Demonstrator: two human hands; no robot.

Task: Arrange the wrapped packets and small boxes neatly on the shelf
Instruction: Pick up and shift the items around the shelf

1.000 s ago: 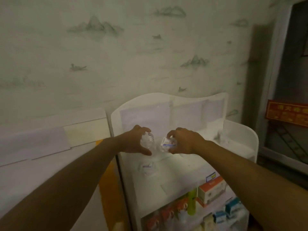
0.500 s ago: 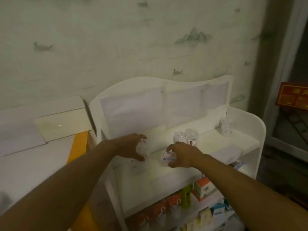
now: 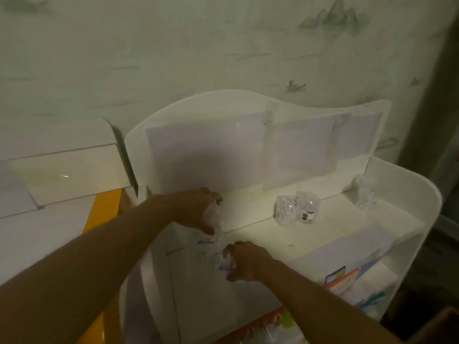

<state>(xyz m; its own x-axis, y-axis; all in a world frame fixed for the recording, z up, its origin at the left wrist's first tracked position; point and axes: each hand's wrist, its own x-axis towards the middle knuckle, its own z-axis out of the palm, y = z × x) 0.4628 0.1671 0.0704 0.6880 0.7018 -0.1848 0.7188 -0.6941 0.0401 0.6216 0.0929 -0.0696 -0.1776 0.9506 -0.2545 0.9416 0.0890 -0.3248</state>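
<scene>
I see my left hand (image 3: 196, 209) curled around a crinkled, clear-wrapped packet (image 3: 215, 220) at the far left of the white shelf (image 3: 260, 237), fingers closed on its glossy film. Just nearer, my right hand (image 3: 248, 260) grips a small box (image 3: 224, 263), white with a blue strip, pressed down close to the shelf top. Between the two hands lies another wrapped packet (image 3: 206, 244) with a blue label, flat on the surface; whether either hand touches it I cannot tell.

The shelf is smooth, matt white board with a wavy, rounded back panel (image 3: 248, 108) and a curved side wall (image 3: 419, 192) on the right. Pale paper sheets (image 3: 211, 150) are taped across the back. Two clear, faceted packets (image 3: 295, 209) stand side by side near the back edge, mid-shelf, and a third clear packet (image 3: 363, 194) stands in the far right corner. The stretch of shelf top between my hands and those packets is bare. Below the near edge, orange and blue boxes (image 3: 342, 281) show on a lower tier.
</scene>
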